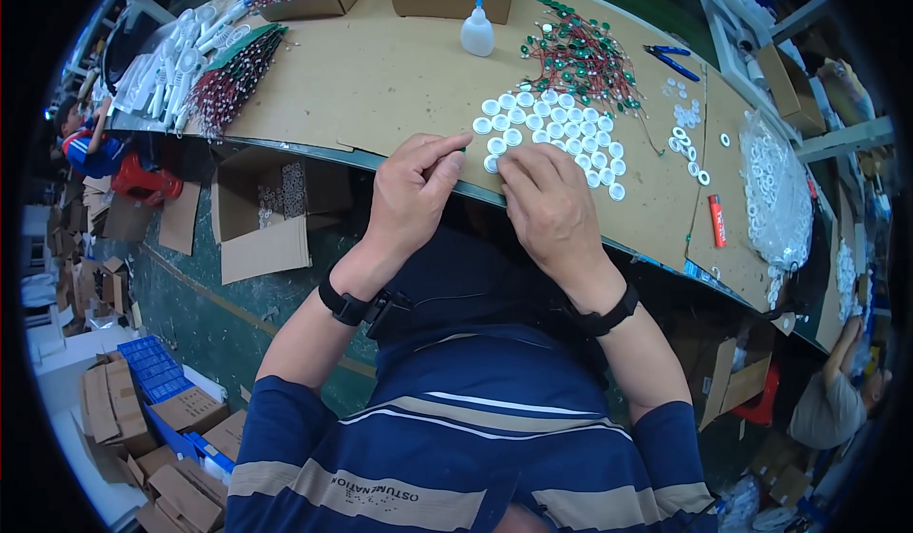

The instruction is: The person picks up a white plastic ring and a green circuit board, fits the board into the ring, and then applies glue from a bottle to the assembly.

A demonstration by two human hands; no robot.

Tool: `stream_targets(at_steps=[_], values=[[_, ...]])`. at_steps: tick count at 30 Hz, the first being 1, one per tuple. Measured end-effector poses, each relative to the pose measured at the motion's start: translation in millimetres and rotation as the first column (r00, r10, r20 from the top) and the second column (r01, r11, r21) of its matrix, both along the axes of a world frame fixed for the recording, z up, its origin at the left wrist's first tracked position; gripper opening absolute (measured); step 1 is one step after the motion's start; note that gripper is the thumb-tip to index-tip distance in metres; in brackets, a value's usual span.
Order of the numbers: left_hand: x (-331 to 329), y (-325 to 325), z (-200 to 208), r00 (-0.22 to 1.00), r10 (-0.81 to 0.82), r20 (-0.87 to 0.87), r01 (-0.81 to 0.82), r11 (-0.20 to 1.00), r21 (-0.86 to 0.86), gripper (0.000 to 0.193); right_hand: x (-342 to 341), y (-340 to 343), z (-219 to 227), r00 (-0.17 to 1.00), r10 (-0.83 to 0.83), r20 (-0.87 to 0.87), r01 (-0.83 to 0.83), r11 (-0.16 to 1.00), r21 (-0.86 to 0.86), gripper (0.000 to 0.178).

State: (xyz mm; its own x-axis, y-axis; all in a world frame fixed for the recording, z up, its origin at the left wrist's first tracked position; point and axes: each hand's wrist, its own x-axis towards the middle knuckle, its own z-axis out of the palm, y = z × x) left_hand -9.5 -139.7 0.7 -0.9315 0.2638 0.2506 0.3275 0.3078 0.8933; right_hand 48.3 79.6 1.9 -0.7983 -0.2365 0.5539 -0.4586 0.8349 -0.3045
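Near the table's front edge, my left hand (411,191) is closed, thumb and forefinger pinched together. A tiny dark green bit shows at its fingertips, too small to name. My right hand (553,205) is just to the right, its fingers curled down at the near side of a group of white round caps (573,130). Whatever those fingers hold is hidden beneath them. One cap (492,163) lies right beside the right fingertips. Behind the caps is a tangled heap of small green round boards with red wires (580,58).
A white squeeze bottle (477,37) stands at the back, before a carton (447,0) of parts. Blue-handled cutters (673,55), white rings (687,148), a red lighter (716,221) and a bag of white rings (772,191) lie right. Wired bundles (228,86) lie left.
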Motion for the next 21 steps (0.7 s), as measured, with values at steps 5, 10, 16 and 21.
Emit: stream_targets(at_steps=[5, 10, 16, 21], values=[[-0.3, 1.7, -1.1, 1.0, -0.001, -0.021, 0.001, 1.0, -0.012, 0.027, -8.3, -4.5, -6.9, 0.999, 0.021, -0.028, -0.022, 1.0, -0.017, 0.032], [1.1, -0.8, -3.1, 0.999, -0.024, -0.034, 0.022, 0.999, -0.034, 0.029, -4.5, -5.5, -6.6, 1.0, 0.014, 0.002, -0.014, 1.0, -0.009, 0.027], [1.7, -1.5, -2.9, 0.998, -0.031, -0.049, 0.029, 0.999, -0.041, 0.03, -10.6, -3.7, 1.9, 1.0, 0.019, -0.01, -0.019, 0.998, -0.059, 0.024], [3.3, -1.2, -1.6, 0.998, -0.048, -0.038, 0.047, 0.998, -0.036, 0.031, -11.3, -3.2, -0.1, 0.997, 0.073, 0.026, -0.073, 0.997, -0.012, 0.024]])
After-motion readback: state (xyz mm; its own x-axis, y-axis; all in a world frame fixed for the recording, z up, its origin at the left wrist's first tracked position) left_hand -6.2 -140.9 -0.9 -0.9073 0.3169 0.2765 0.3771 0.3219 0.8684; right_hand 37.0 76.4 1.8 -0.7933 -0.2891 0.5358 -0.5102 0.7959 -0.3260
